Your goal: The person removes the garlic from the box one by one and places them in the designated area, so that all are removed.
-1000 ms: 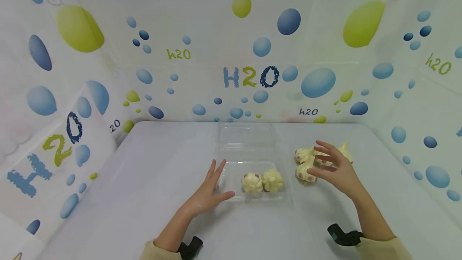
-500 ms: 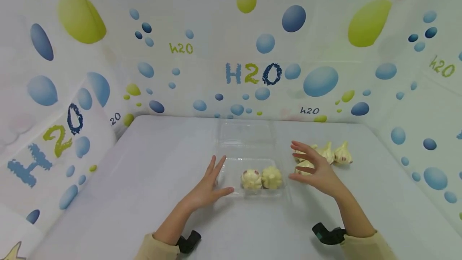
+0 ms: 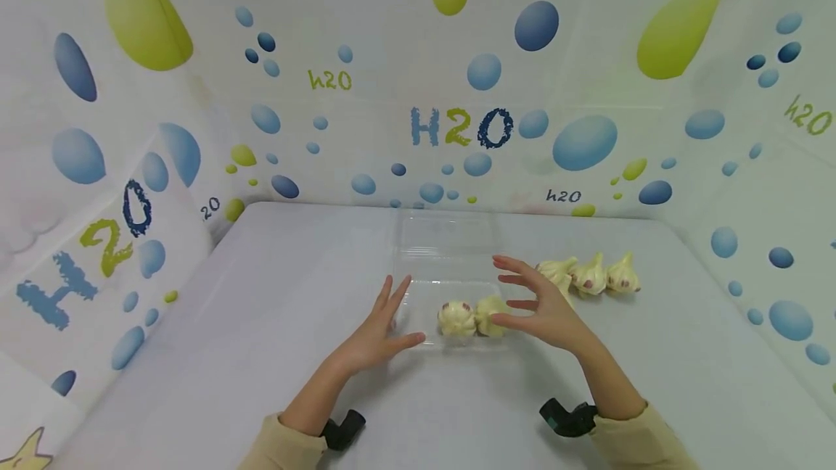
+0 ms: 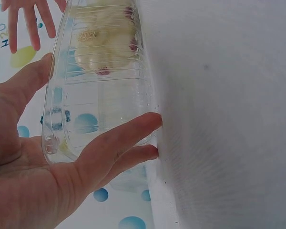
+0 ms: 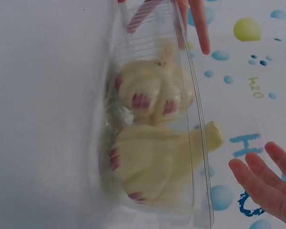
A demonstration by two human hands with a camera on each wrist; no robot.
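Observation:
Two pale garlic bulbs (image 3: 456, 319) with purple patches sit side by side in the clear plastic box (image 3: 418, 310), toward its right end. In the left wrist view my left hand (image 4: 52, 176) spans the box's left end, thumb at the rim and straight fingers along the side. My right hand (image 3: 545, 310) holds nothing; its fingers are spread and slightly bent at the box's right end, overlapping the right bulb (image 3: 486, 310) in the head view. That bulb's stem (image 5: 212, 136) pokes over the rim in the right wrist view.
Behind the box lies its open clear lid (image 3: 447, 234). Several more garlic bulbs (image 3: 590, 275) stand on the white table (image 3: 294, 274) to the right, one partly hidden by my right hand. A patterned curtain (image 3: 366, 136) surrounds the table.
My right hand has moved left, from over the loose garlic bulbs to the right end of the box, fingers spread throughout. My left hand has stayed at the left end.

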